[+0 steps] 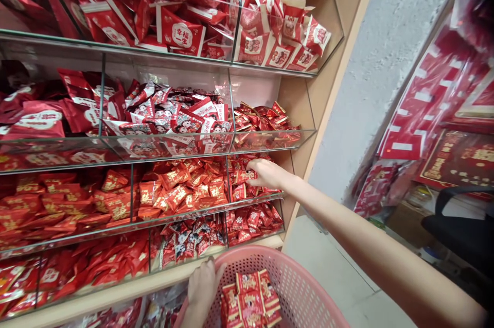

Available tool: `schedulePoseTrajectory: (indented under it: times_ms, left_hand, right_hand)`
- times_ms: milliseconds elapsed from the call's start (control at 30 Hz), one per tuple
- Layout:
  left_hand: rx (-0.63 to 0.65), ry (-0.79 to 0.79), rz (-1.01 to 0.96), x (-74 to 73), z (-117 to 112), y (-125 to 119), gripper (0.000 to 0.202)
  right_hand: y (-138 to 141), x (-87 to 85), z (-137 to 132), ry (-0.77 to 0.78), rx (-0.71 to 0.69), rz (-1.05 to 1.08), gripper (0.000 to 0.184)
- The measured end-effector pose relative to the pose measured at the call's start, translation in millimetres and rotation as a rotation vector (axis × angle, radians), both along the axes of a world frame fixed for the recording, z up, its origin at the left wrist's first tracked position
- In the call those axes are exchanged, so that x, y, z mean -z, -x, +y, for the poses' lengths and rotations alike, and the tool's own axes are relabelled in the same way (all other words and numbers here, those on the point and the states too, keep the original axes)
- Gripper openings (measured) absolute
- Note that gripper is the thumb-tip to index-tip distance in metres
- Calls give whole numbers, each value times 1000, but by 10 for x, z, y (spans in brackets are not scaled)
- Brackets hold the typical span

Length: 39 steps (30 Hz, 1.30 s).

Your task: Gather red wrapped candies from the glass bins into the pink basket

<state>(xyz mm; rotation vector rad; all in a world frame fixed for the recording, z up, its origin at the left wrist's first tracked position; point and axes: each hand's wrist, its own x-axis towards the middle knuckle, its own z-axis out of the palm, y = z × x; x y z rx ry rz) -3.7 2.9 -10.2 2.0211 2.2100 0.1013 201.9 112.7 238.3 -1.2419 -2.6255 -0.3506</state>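
Red foil packets (pixel 247 176) fill the compartment where your right hand (pixel 266 173) reaches in, third tier down at the right end of the clear shelf rack (pixel 270 198). Your fingers curl down onto the packets there, touching them; whether one is actually pinched between them you cannot tell. Your left hand (pixel 203 284) grips the near rim of a pink mesh basket (pixel 304 287), fingers wrapped over the edge. A small heap of matching red packets (pixel 250 299) lies inside the basket, just beside that hand. Other compartments to the left and above hold different red sweets (pixel 181 122). Red paper decorations (pixel 432 91) hang at the far right.
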Motion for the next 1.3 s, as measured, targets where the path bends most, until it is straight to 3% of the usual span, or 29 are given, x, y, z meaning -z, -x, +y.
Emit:
schedulePoseTrajectory:
  times_ms: [167,433,600,1000,1300]
  left_hand:
    - [14,-40,9,70,24,12,51]
    - [21,-41,32,59,21,12,52]
    - [6,-13,0,14,12,1,54]
    - [-14,12,13,34,27,-9,54]
    - [7,10,12,-6,11,-8,53]
  right_hand:
    - [142,-114,-155,10,8,-162,28]
    - [420,33,-177,53,3,-318,34]
    - [494,7,-158,116,53,-370,35]
    - [405,-81,-122,236,50,-401,42]
    - [387,-154,-155,284,125,-469,38]
